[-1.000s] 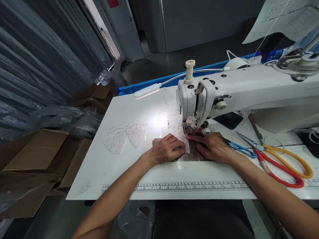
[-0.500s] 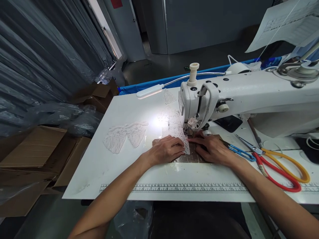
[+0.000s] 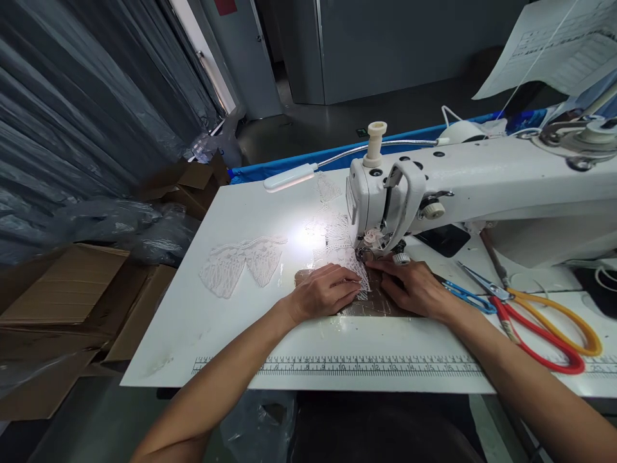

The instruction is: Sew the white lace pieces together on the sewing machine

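Note:
A strip of white lace runs under the presser foot of a white sewing machine. My left hand lies left of the foot, its fingers held together and bent onto the lace's edge. To the right, my right hand rests on the bed with its index finger stretched toward the foot and the thumb apart. Whether that fingertip touches the lace is hard to make out. A brown shiny plate shows beneath both hands. More lace spreads behind my left hand.
Separate lace pieces lie at the left on the white table. Red-and-yellow-handled scissors and blue snips are right of my right hand. A lamp lights the table; a cardboard box stands left.
The lace has moved a little away from me under the foot. My right hand has shifted slightly right; my left hand has barely moved.

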